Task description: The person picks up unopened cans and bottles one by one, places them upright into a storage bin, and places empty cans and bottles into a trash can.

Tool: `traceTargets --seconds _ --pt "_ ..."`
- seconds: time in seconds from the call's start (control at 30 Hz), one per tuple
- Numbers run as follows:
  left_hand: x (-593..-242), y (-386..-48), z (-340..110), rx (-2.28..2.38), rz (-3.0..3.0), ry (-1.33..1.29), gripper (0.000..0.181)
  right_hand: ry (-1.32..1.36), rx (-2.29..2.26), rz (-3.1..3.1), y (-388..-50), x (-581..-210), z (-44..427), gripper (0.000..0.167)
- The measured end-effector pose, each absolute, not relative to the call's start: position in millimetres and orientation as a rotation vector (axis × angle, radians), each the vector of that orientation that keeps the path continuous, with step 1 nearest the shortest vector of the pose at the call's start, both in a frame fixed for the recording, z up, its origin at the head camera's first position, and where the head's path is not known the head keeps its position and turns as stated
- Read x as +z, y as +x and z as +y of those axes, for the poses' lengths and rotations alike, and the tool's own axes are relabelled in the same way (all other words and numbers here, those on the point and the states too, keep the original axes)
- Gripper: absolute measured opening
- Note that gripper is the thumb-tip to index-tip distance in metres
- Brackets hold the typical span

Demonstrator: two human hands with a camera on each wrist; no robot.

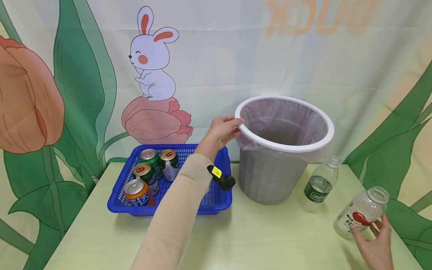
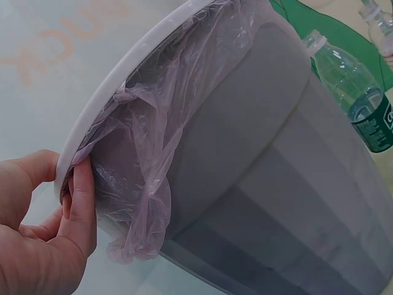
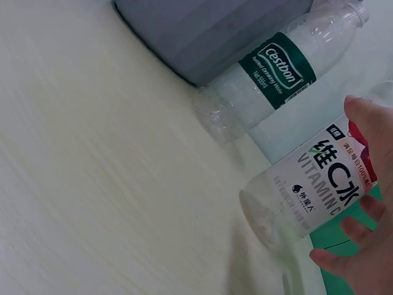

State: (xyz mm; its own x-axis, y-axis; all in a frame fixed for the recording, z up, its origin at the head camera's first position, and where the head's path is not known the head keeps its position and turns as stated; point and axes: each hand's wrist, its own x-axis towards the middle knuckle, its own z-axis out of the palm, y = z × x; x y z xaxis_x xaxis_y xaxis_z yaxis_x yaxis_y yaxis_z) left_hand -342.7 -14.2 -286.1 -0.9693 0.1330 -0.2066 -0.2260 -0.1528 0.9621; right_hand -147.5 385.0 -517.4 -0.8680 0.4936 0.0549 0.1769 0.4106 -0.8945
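My left hand (image 1: 224,129) pinches the white rim (image 1: 287,146) of a grey trash bin (image 1: 270,176), thumb on top and fingers below it. A thin translucent liner bag (image 2: 147,153) folds over the rim. At right, my right hand (image 1: 376,238) is at a clear plastic bottle (image 1: 361,212) with a white and red label. Its thumb and spread fingers lie on either side of the bottle, which stands upright on the table. Firm contact is unclear. Between bin and bottle stands a clear water bottle (image 1: 317,189) with a green label.
A blue plastic basket (image 1: 118,204) stands left of the bin, partly behind my left arm. Several drink cans stand inside, including an orange can (image 1: 137,193). Behind the pale table (image 1: 256,240) hangs a printed curtain (image 1: 209,56).
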Motion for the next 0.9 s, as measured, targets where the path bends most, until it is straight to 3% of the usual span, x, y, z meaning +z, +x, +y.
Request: traceTargets --seconds 0.2,0.5,0.7,0.9 --pt "-285 -342 -14 2.217 1.876 -0.109 0.044 -0.559 1.491 -2.330 -152 -524 386 0.093" --pt "-285 -342 -14 2.229 1.856 -0.100 0.045 -0.535 1.359 -2.374 -174 -562 411 0.093" --pt "-286 -343 -14 2.237 1.849 -0.094 0.045 -0.523 1.328 -2.322 -174 -549 398 0.086" --pt "-286 -343 -13 2.248 1.841 -0.095 0.046 -0.646 1.428 -2.326 -174 -541 391 0.093"
